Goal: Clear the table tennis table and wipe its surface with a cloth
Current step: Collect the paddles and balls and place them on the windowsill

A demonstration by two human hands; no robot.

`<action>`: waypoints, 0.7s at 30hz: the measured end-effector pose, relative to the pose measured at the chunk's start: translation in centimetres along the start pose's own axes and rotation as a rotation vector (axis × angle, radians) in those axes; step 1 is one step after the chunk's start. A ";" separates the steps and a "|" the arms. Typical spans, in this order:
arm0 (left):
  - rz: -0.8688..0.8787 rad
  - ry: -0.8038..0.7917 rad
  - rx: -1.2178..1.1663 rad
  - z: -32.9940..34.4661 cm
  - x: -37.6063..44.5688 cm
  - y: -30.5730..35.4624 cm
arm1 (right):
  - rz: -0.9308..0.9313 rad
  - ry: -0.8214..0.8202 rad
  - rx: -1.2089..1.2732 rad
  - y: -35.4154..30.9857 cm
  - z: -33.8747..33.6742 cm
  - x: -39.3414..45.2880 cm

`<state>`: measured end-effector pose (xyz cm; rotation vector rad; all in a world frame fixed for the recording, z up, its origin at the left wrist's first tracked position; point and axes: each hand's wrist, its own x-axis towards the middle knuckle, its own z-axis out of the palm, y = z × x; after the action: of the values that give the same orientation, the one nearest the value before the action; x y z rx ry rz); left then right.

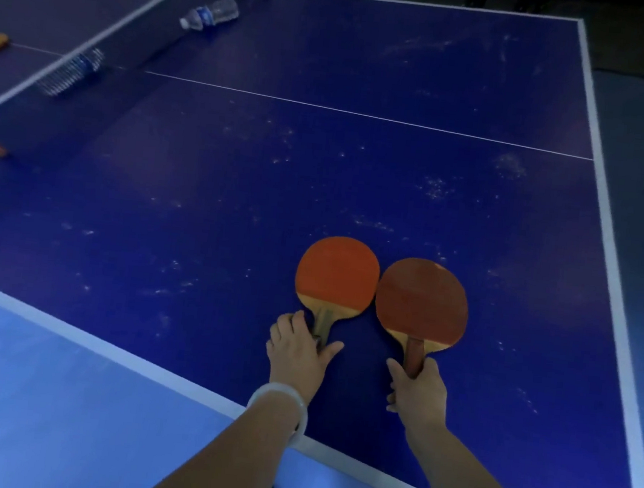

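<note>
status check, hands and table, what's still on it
Left hand and right hand each grip a paddle handle. Both paddles flat on table. Two bottles by net, no cloth in sight.

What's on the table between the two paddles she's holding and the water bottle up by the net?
Nothing but bare blue table with whitish smudges and the white centre line, in the head view.

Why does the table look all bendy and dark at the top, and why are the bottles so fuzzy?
Head view: the wide-angle lens bends the table's white edge and the net; the light is dim and bluish, darkest toward the far end; the near bottle and the bottle behind the net look soft and blurred, while the two paddles by the hands look fairly sharp.
</note>
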<state>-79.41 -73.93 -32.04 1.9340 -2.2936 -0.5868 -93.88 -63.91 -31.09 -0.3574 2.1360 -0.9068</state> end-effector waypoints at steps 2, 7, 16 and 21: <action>0.002 -0.012 -0.075 0.1 0.8 -0.5 | 0.006 0.013 -0.064 0.0 0.6 -0.4; 0.002 -0.018 -0.180 -0.2 2.1 -0.3 | -0.009 0.059 -0.148 -0.2 1.2 -0.7; -0.171 -0.192 -0.258 -1.4 3.0 1.0 | -0.030 0.081 -0.225 -0.5 1.5 -1.1; -0.235 -0.248 -0.370 -0.9 2.5 0.1 | -0.072 0.070 -0.205 -0.2 1.2 -1.5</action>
<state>-79.79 -76.57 -31.64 2.0435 -1.9051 -1.2411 -92.01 -63.88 -30.65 -0.5150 2.3004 -0.7506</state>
